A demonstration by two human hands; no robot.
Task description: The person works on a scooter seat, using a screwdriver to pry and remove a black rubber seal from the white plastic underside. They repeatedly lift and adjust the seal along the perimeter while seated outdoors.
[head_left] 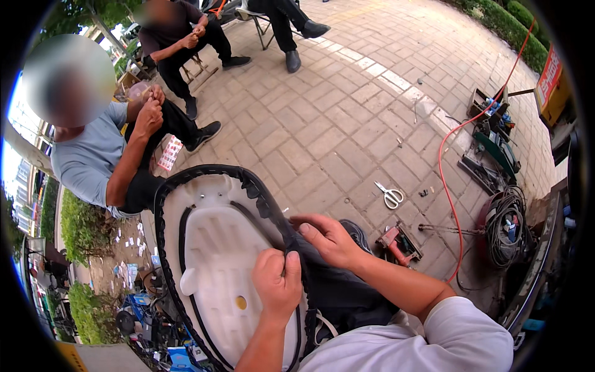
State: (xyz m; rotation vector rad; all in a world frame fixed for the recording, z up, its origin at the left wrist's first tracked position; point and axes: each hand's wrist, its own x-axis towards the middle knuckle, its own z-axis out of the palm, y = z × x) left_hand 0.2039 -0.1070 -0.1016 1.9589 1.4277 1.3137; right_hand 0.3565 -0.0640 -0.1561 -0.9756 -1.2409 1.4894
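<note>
An upturned scooter seat (223, 242) with a pale plastic base lies across my lap. Its black cover (162, 248) wraps over the rim in bunched folds. My left hand (279, 284) is closed over the cover's right edge, knuckles up and thumb along the rim. Just beyond it, my right hand (328, 239) rests against the outer side of the cover, fingers stretched out and the thumb apart. Its fingertips are partly hidden at the cover.
White-handled scissors (391, 195) and a red handheld tool (396, 245) lie on the paving to the right. A red hose (441, 161) runs past coiled cable (505, 229) and a toolbox (489, 111). A seated person (93, 161) is close on the left; others sit farther back.
</note>
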